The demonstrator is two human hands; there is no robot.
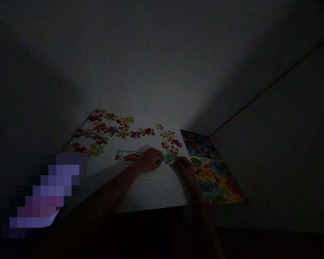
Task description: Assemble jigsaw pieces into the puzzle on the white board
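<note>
In dim light, a joined strip of jigsaw puzzle lies on the white table, showing pale green sky and a red-brown curved shape. Across its middle rests my left hand, its fingers bent and closed down on the strip, which they partly cover. At the strip's right end, the fingers of my right hand are pinched together on a small greenish jigsaw piece. That piece touches or nearly touches the strip; the darkness blurs the join.
Many loose jigsaw pieces spread over the back left, with a smaller group behind my right hand. On the right lie a dark picture and a colourful animal picture. A blurred-out bright screen stands at the left. Behind is a wall.
</note>
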